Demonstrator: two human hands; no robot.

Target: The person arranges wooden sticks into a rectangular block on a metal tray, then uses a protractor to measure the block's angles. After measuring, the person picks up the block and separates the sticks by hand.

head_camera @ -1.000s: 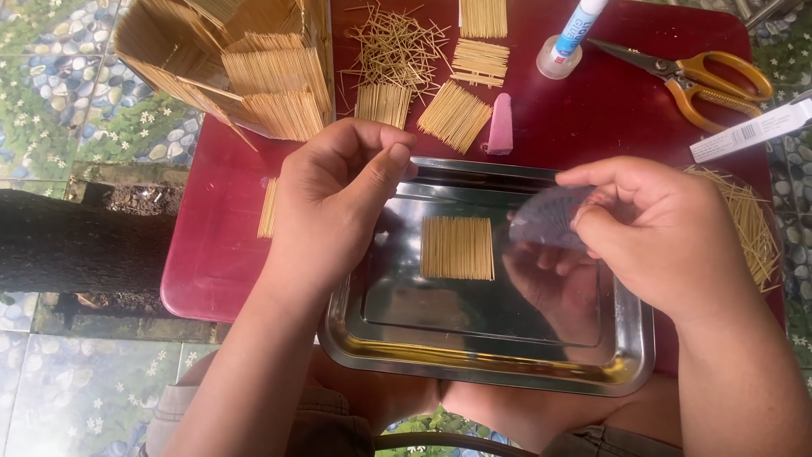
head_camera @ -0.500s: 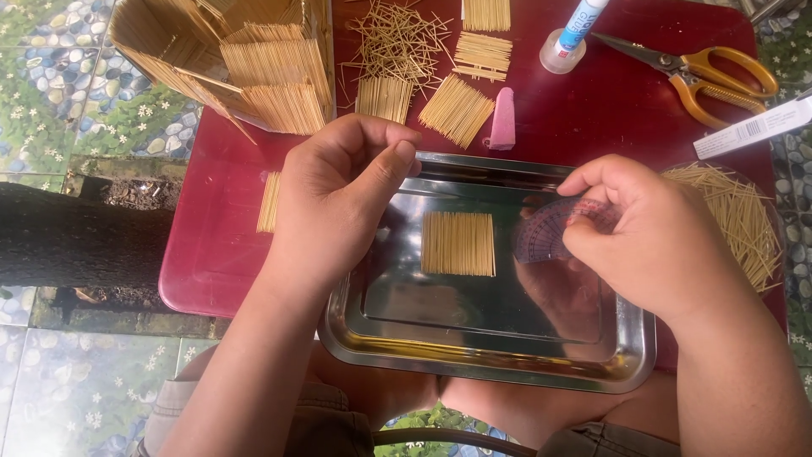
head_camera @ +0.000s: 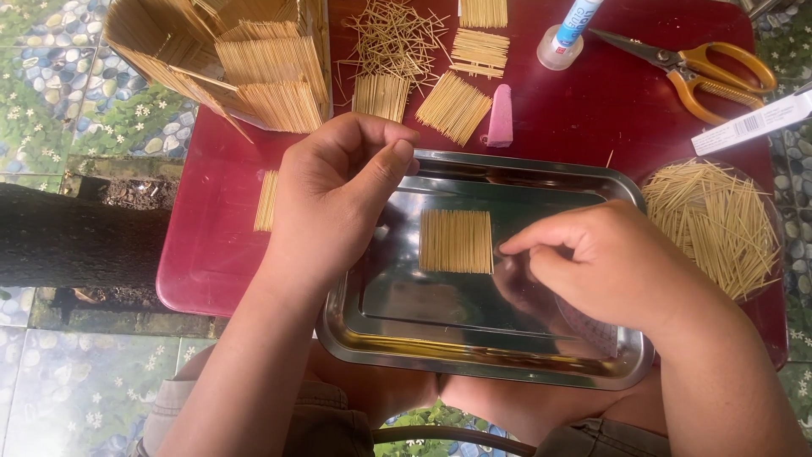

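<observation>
A flat square mat of toothpicks [head_camera: 456, 241] lies in the middle of a steel tray [head_camera: 474, 360] on my lap. My left hand [head_camera: 338, 199] rests curled over the tray's far left rim, thumb against the fingers, with nothing visible in it. My right hand [head_camera: 605, 262] is low over the tray's right half. Its fingertips are pinched right beside the mat's right edge. A thin clear plastic piece [head_camera: 592, 332] shows under that hand, seemingly held by it.
A dark red table [head_camera: 211, 254] carries a toothpick-built box [head_camera: 245, 59], loose toothpicks [head_camera: 393, 34], several small toothpick mats [head_camera: 454, 106], a pink cap [head_camera: 501, 116], a glue tube [head_camera: 568, 34], orange-handled scissors [head_camera: 702, 68] and a dish of toothpicks [head_camera: 715, 224].
My right hand has come down and leftward with the clear plastic piece, from above the tray to the mat's right edge. My left hand has stayed put.
</observation>
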